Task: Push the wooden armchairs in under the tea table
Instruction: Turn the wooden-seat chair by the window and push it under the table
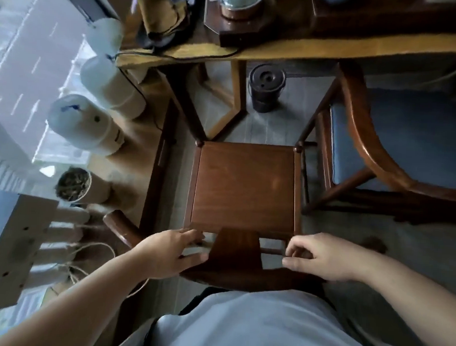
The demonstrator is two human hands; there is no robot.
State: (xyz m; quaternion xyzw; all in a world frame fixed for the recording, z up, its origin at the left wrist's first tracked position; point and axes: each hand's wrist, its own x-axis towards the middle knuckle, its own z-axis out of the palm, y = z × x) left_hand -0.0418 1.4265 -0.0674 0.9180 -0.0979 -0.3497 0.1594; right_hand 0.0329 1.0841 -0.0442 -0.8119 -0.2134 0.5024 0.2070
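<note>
A dark wooden armchair [244, 186] with a bare square seat stands right below me, its front facing the tea table [331, 46] at the top. My left hand [171, 251] grips the curved back rail left of the centre splat. My right hand [320, 255] holds the same rail on the right side, fingers curled over it. The chair's front edge sits short of the table's edge. A second wooden armchair [366, 152] with a blue cushion stands to the right, its front reaching under the table.
A dark round lidded bucket [266, 88] sits on the floor under the table, beside the table's legs [235, 94]. Several white canisters [85, 124] and a low dark shelf [156, 169] line the left. Tea ware and a black cable lie on the table.
</note>
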